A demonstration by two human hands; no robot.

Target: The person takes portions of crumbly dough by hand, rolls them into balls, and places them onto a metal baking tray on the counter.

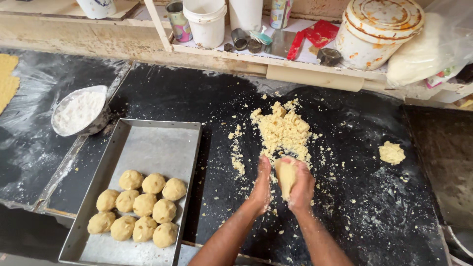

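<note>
My right hand (301,187) cups a pale yellow lump of dough (286,176) over the black worktop. My left hand (261,184) presses flat against the lump's left side. Just beyond both hands lies a crumbly heap of the same dough (282,129), with loose crumbs scattered around it. To the left, a shallow metal tray (157,143) holds several rounded dough balls (143,204) grouped in its near half.
A metal bowl of white flour (79,111) sits at the left. A small dough clump (391,152) lies at the right. A rolling pin (315,78) rests along the back edge, below a shelf with a white bucket (205,22), cups and a lidded pot (377,29).
</note>
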